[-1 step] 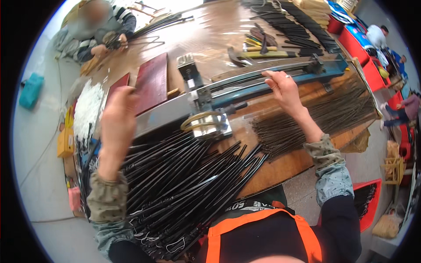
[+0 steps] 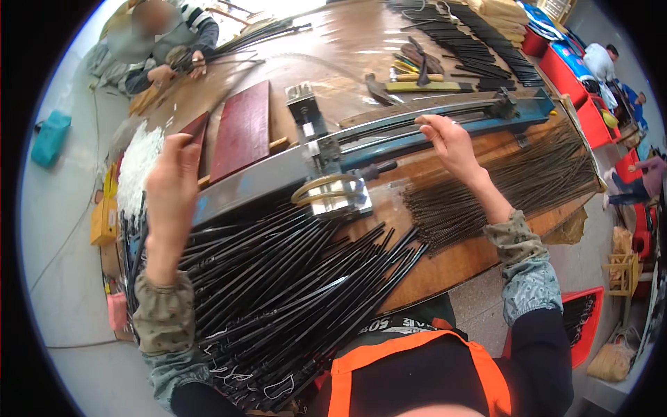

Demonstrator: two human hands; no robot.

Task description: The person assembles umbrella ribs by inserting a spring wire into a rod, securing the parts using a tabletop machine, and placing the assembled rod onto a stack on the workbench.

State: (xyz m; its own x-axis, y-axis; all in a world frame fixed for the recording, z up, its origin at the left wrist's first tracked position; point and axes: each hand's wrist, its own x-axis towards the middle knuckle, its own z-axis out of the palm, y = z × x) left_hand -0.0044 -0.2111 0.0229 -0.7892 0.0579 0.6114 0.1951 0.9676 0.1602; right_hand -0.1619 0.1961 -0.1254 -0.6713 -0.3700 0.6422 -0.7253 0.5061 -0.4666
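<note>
My left hand (image 2: 171,186) is raised beside the left end of a long blue-and-grey metal bench jig (image 2: 243,182), near a heap of small white pieces (image 2: 141,161). Its fingers are curled closed, and what they hold, if anything, is too small to make out. Over the right half of the jig, my right hand (image 2: 453,147) pinches thumb and forefinger together beside thin dark rods (image 2: 403,134) lying along the rail. Whether a rod is between those fingertips cannot be told. A clamp-like metal block with a yellowish hose (image 2: 326,187) sits mid-jig, between my hands.
Black rods with white cords (image 2: 278,292) cover the near left; thin brown rods (image 2: 500,187) lie at right. Dark red boards (image 2: 241,132), a hammer (image 2: 379,90) and black strips (image 2: 465,45) are beyond the jig. Another person's hands (image 2: 167,73) work at far left.
My left hand has moved a little to the left and is less blurred. My right hand stays pinched in nearly the same place over the jig.
</note>
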